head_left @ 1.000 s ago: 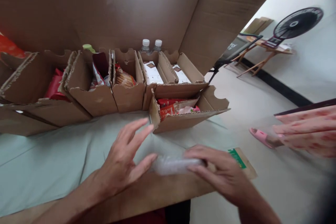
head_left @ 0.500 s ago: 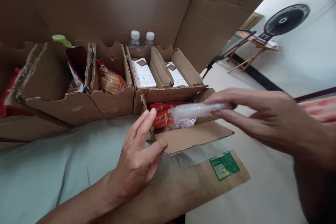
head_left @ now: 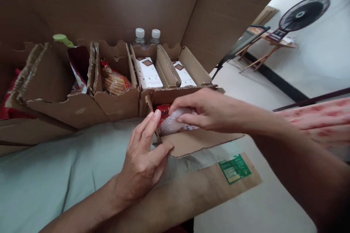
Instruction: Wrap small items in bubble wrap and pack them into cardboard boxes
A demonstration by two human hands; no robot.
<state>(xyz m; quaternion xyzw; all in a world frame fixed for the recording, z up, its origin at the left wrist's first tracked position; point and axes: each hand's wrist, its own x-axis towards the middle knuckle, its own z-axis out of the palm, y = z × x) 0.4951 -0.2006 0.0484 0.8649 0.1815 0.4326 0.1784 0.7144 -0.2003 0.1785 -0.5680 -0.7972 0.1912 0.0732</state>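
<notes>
Clear-wrapped packet point(head_left: 171, 125) sits pinched in the closed fingers of our right hand point(head_left: 202, 111) inside the front box point(head_left: 197, 142), at one o'clock from our left hand point(head_left: 143, 156), which, half open, braces the box's corner to steady it.

No word or number can be read. At five o'clock in the view, the green rectangular label point(head_left: 234, 168) on the flat brown cardboard strip point(head_left: 191, 196) carries pale print too small to make out. The two white cartons point(head_left: 149, 72) at twelve o'clock show only a brown diamond mark. Lettering on the red snack packet point(head_left: 163, 109) and the clear plastic-wrapped packet point(head_left: 171, 125) in the right hand point(head_left: 202, 111) is blurred. The dark leaning signboard point(head_left: 244, 40) at two o'clock is illegible.
</notes>
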